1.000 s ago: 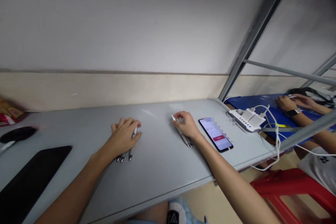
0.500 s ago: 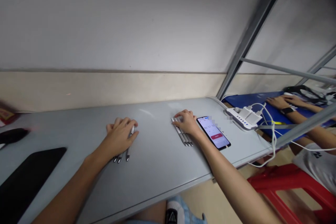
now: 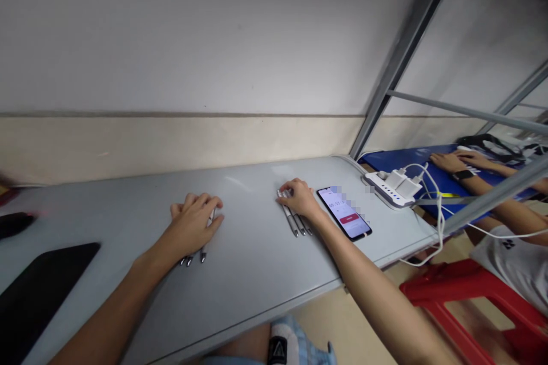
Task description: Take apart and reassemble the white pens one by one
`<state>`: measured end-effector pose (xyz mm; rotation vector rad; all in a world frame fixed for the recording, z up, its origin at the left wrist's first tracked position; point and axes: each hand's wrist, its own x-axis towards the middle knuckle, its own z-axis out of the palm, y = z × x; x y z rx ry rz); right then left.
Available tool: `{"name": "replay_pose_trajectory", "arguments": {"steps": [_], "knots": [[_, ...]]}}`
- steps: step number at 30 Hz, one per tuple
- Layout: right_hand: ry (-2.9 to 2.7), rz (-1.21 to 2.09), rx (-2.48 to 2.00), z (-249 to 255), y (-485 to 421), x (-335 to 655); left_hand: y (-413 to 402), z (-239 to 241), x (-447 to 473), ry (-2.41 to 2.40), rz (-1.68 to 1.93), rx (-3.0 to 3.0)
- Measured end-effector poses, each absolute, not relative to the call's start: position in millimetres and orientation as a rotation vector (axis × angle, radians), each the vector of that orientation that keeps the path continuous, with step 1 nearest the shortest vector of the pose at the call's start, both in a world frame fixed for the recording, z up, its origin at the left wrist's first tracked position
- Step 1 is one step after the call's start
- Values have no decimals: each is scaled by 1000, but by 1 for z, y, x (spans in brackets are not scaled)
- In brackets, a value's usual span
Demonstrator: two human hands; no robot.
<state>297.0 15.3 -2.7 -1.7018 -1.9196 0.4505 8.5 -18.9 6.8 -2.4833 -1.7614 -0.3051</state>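
Observation:
On the grey desk, my left hand (image 3: 197, 219) lies palm down over several silver-and-white pens (image 3: 203, 255). Its fingers curl around their upper parts, and one pen shows between thumb and index finger; only the dark metallic tips stick out toward me. Further right, my right hand (image 3: 298, 197) grips the far ends of another row of pens (image 3: 289, 221), thumb and fingers bent around them. Those pens lie side by side, tips toward me, partly covered by the hand. A phone (image 3: 345, 214) with a lit timer screen lies just right of my right hand.
A white power strip (image 3: 389, 189) with plugs and cables sits at the desk's right end by a metal post (image 3: 385, 68). A black mat (image 3: 47, 285) and a dark mouse-like object (image 3: 15, 224) lie left. Beyond the post, another person's hands (image 3: 447, 162) rest at a blue table; a red stool (image 3: 466, 291) stands below.
The pen tips under my right hand have spread slightly apart. My left hand keeps its hold. The whole view has shifted a little, so everything appears slightly further left.

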Motion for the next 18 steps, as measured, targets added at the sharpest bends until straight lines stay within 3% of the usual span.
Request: {"name": "replay_pose_trajectory", "arguments": {"steps": [18], "knots": [[-1645, 414, -1601, -4, 27, 315, -21, 13, 11, -1781, -333, -2428]]}}
